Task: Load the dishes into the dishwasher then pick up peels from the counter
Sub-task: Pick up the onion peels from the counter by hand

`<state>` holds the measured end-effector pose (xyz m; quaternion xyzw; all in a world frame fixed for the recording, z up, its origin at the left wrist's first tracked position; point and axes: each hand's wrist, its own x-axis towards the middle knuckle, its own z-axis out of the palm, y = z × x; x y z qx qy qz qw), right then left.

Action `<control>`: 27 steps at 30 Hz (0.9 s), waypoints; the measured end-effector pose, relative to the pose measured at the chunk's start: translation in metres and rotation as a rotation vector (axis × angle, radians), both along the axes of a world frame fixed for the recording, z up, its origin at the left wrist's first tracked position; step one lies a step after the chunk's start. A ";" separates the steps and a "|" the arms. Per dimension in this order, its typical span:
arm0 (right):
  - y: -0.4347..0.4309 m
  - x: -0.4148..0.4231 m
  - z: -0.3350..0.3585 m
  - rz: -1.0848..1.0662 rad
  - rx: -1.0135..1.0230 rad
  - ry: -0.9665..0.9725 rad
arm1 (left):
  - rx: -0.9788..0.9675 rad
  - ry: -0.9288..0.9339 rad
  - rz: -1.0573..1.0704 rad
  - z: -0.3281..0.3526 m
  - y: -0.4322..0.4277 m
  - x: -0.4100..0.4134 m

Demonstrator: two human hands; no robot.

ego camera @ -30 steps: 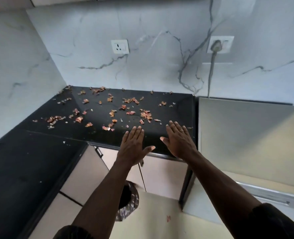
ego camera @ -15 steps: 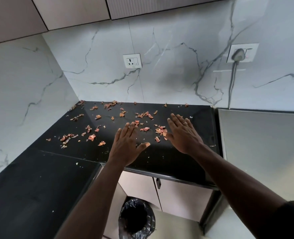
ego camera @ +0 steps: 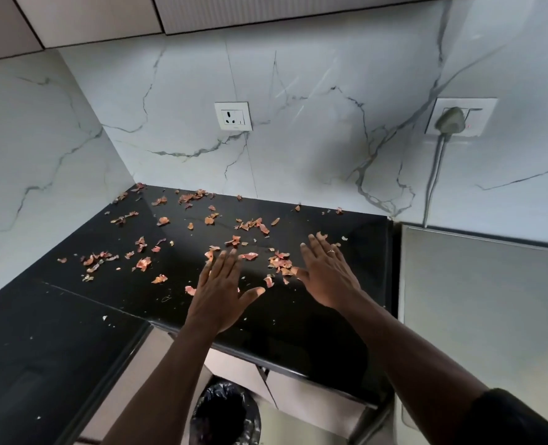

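Several reddish-orange peels (ego camera: 248, 223) lie scattered over the black counter (ego camera: 73, 303), from the back corner to the middle. My left hand (ego camera: 221, 290) hovers flat over the counter with straight, spread fingers, its fingertips near a few peels. My right hand (ego camera: 329, 274) is also flat and open, a ring on one finger, just right of a small cluster of peels (ego camera: 280, 263). Neither hand holds anything.
A bin lined with a black bag (ego camera: 226, 415) stands on the floor below the counter edge. A grey appliance top (ego camera: 491, 300) adjoins the counter on the right. Marble walls carry a socket (ego camera: 233, 116) and a plugged-in cable (ego camera: 449, 118).
Both hands have moved forward from the counter's front edge to over the peels. The view has shifted closer and higher over the counter.
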<state>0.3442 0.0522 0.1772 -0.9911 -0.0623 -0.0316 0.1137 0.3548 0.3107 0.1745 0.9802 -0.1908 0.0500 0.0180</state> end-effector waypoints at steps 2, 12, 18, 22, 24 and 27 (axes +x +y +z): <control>-0.008 0.005 -0.008 -0.009 0.015 0.021 | -0.012 0.017 0.005 -0.005 -0.008 0.000; -0.041 0.002 -0.077 -0.323 0.088 0.315 | -0.034 0.125 0.038 -0.029 -0.006 0.003; -0.010 0.014 -0.107 -0.377 0.002 0.270 | -0.149 0.238 0.100 -0.066 0.021 0.016; 0.030 0.041 -0.105 -0.314 0.053 0.249 | -0.329 0.299 0.142 -0.086 0.034 0.031; 0.048 0.056 -0.105 -0.296 0.082 0.244 | -0.465 0.329 0.165 -0.091 0.038 0.040; 0.068 0.070 -0.108 -0.276 0.104 0.234 | -0.709 0.352 0.209 -0.093 0.039 0.047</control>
